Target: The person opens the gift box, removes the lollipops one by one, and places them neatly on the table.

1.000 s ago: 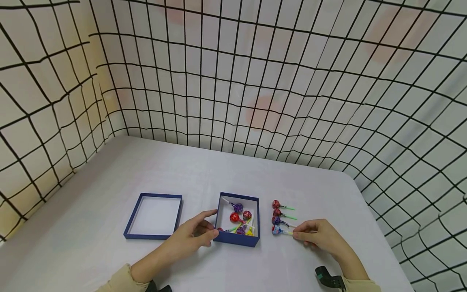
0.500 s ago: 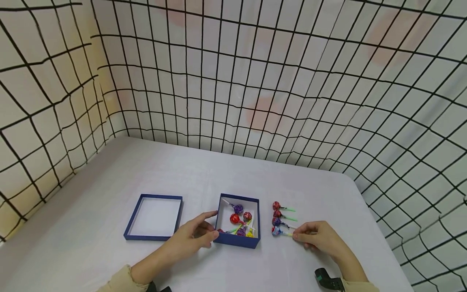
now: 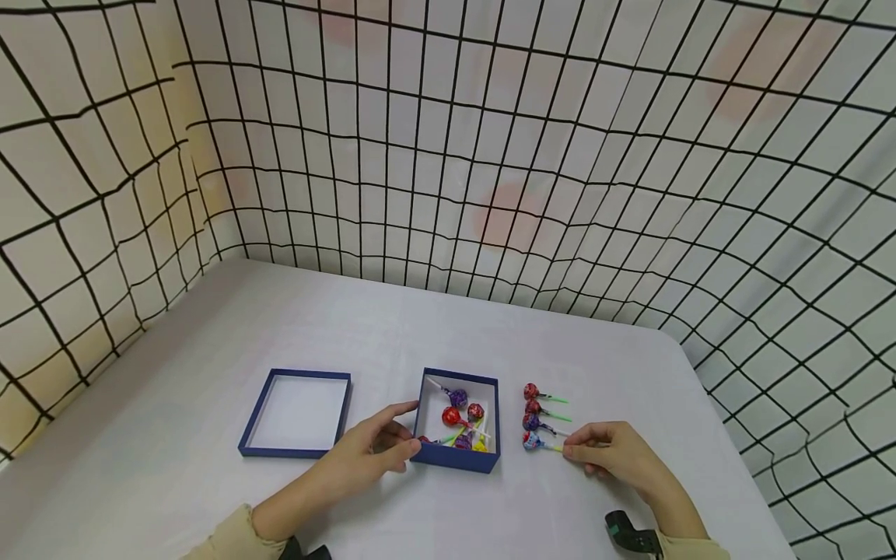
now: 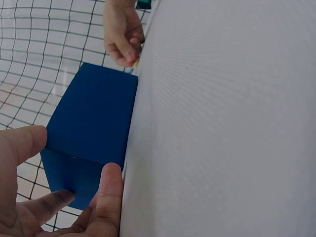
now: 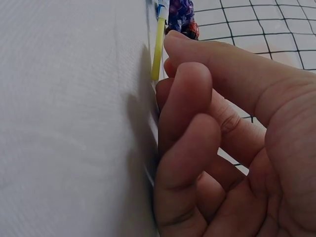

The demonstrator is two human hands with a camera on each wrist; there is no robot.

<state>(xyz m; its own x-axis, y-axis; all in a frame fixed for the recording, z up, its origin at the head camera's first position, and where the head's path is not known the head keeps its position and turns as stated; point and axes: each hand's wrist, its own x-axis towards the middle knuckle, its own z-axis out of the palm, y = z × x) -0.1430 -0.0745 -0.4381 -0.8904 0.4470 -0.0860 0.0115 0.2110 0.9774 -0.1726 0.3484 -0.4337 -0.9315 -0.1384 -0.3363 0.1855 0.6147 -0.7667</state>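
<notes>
An open blue box point(image 3: 458, 463) holds several wrapped lollipops, among them a red one point(image 3: 451, 417) and a purple one point(image 3: 458, 398). At the box's left side is my left hand point(image 3: 374, 443); the thumb touches the near corner and other fingers rest on the side wall point(image 4: 74, 177). Right of the box, lollipops lie in a column, heads to the left. My right hand point(image 3: 616, 455) pinches the yellow stick end of the nearest, blue-wrapped lollipop point(image 3: 532, 441). In the right wrist view that yellow stick point(image 5: 158, 49) lies close to the table beside the curled fingers.
A shallow blue-edged box lid point(image 3: 297, 412) lies inside-up left of the box. White cloth covers the table point(image 3: 392, 327). Black grid netting point(image 3: 462, 179) stands along the back and sides.
Almost nothing differs. Both hands keep their places at the box and at the blue-wrapped lollipop, and the view shifts only slightly.
</notes>
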